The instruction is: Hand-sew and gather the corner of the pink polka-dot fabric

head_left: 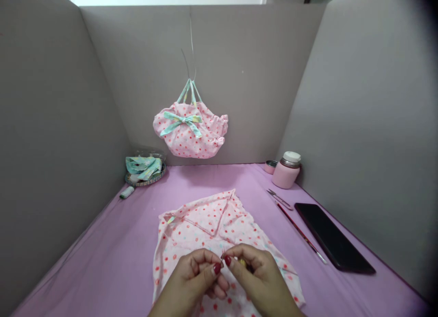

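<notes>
Over a pink dotted cloth (198, 226), my left hand (201, 273) and my right hand (251, 271) meet fingertip to fingertip. Each is closed in a pinch of thumb and forefinger. A thin needle-like piece (222, 261) shows between the two pinches, too fine to make out fully. Part of a small yellow thing (242, 262) peeks out under my right forefinger; the rest is hidden. The cloth lies on the purple tabletop, its upper part folded over. Near its left corner a small green and yellow tab (171, 220) shows.
A pink dotted bag with a mint bow (191, 130) hangs at the back panel. Mint fabric strips (143, 166) fill a round tray, with a thread spool (127, 192) before it. At right are a pink jar (286, 173), thread snips (279, 199), a thin red brush (297, 230) and a black phone (333, 237).
</notes>
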A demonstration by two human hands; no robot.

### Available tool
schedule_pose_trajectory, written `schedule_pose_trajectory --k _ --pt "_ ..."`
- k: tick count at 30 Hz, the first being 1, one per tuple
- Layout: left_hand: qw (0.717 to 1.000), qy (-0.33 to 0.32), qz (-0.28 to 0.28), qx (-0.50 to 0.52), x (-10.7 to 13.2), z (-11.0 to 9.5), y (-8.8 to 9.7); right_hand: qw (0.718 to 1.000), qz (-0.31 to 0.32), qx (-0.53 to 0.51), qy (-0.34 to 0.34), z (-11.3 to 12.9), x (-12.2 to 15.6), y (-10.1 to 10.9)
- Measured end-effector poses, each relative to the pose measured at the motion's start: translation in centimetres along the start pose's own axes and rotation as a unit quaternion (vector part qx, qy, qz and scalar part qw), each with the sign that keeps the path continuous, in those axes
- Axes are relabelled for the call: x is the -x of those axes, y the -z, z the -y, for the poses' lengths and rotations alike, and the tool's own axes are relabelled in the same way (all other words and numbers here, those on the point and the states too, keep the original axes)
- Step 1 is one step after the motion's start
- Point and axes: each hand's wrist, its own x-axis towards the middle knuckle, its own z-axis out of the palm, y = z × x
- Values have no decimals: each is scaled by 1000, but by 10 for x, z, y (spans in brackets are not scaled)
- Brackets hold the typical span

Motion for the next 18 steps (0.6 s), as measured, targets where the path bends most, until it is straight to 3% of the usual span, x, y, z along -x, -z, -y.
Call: schedule_pose_trajectory --k 8,18 --pt "1000 12 12 14 0 0 3 995 -30 79 43 3 1 1" --pt "1000 16 9 23 0 1 -1 995 -36 82 42 2 3 0"
